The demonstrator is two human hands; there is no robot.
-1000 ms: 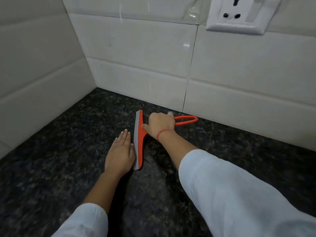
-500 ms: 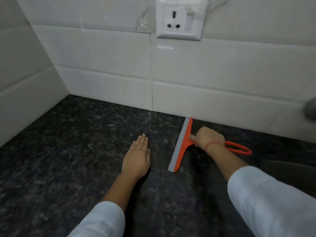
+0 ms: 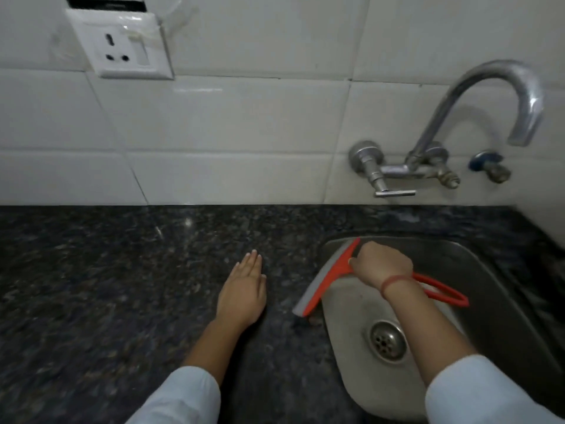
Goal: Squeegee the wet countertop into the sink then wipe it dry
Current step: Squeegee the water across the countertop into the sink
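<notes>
Squeegee (image 3: 328, 275): orange frame, grey blade.

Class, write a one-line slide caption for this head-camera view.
Right hand holds the orange squeegee at the sink edge; left hand lies flat on the dark countertop.

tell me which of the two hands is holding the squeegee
The right hand, over the sink, grips the orange squeegee at its handle. The left hand lies flat and empty on the dark countertop.
</notes>
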